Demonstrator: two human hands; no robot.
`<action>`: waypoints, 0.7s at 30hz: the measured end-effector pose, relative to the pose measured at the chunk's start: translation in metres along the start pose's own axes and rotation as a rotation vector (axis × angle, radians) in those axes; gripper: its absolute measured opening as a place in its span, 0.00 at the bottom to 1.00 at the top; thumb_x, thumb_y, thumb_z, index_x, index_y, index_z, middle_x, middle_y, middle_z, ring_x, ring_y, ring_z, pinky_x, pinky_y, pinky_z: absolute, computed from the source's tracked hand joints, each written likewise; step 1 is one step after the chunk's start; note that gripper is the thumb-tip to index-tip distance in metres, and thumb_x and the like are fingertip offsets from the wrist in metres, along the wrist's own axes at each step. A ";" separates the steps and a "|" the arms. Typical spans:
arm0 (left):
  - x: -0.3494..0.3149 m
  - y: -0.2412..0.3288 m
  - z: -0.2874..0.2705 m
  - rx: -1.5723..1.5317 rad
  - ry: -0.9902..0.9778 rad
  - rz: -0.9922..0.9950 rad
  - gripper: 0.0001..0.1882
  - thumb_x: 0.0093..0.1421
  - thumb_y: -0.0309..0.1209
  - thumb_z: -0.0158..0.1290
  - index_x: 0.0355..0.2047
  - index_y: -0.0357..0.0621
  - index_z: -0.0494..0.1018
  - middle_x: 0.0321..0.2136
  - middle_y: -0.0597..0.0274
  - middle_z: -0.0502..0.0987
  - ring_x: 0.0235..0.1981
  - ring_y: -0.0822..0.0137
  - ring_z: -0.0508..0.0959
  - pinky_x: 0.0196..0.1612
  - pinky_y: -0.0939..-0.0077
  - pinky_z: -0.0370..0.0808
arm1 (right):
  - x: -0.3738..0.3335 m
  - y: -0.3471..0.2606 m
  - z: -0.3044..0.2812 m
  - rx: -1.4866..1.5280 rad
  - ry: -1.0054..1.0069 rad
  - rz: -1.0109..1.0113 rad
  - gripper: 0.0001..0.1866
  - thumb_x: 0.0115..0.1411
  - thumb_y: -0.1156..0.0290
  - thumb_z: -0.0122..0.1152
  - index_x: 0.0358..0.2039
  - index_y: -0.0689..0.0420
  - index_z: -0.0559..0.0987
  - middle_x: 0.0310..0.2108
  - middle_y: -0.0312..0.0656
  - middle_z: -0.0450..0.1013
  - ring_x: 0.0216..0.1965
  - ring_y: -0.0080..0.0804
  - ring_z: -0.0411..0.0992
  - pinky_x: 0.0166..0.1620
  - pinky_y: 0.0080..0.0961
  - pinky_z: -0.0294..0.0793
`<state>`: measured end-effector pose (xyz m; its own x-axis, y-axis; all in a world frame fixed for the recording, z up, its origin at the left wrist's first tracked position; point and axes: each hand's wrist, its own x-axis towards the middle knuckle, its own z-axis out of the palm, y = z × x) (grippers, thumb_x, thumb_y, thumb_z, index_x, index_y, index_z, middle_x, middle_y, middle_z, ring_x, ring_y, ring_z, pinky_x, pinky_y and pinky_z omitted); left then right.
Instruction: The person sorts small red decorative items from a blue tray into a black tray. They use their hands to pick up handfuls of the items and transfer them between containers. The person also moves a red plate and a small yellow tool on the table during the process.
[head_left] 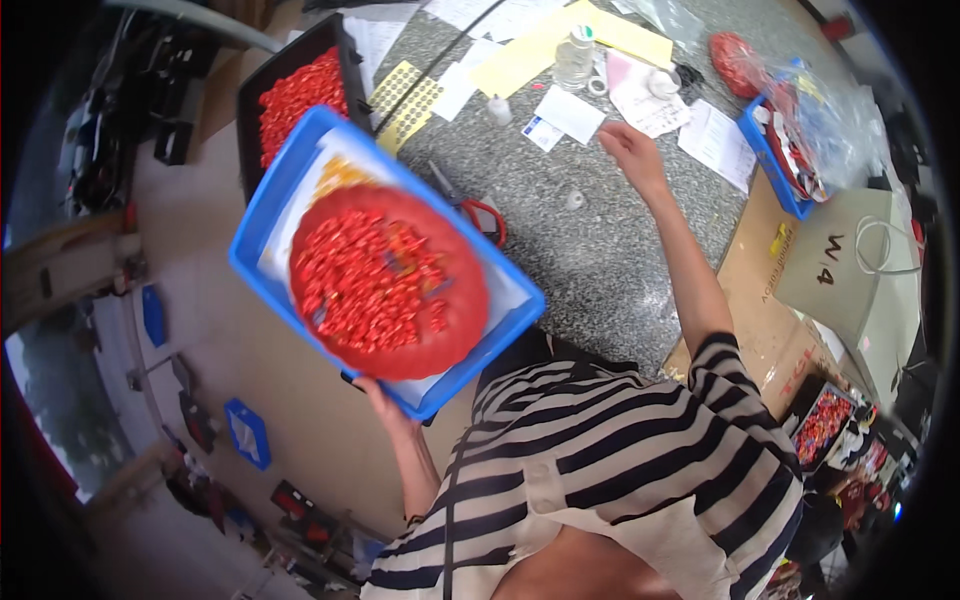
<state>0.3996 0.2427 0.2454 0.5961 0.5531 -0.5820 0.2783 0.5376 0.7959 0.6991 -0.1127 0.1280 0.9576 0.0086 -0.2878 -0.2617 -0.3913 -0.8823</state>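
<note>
head: left fingers (pixel 370 389) hold blue tray (pixel 478 354); right fingers (pixel 622 138) loosely curled.

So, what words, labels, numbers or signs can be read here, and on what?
Grey-green box or bag: large dark characters, not copied here.
Cardboard: dark and red print, not copied.
White sheet: print too small to read.
Blue-and-white card: too small.
Blue tray, red bowl: none visible.

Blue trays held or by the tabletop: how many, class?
2: one blue tray in the left hand; another blue tray at the tabletop's right edge, partly under clear plastic. Others may be hidden.
</note>
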 end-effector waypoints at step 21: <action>0.112 0.091 0.020 0.136 -1.036 -0.428 0.32 0.62 0.51 0.41 0.55 0.36 0.57 0.50 0.55 0.66 0.50 0.62 0.69 0.49 0.66 0.67 | -0.363 -0.180 0.146 0.266 0.309 0.125 0.38 0.59 0.50 0.51 0.62 0.58 0.52 0.60 0.43 0.54 0.60 0.30 0.51 0.60 0.26 0.50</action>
<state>0.5069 0.3409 0.2556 0.7519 -0.4884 -0.4428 0.6515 0.4475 0.6126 0.3810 0.0884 0.3368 0.8971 -0.3158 -0.3089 -0.3608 -0.1202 -0.9249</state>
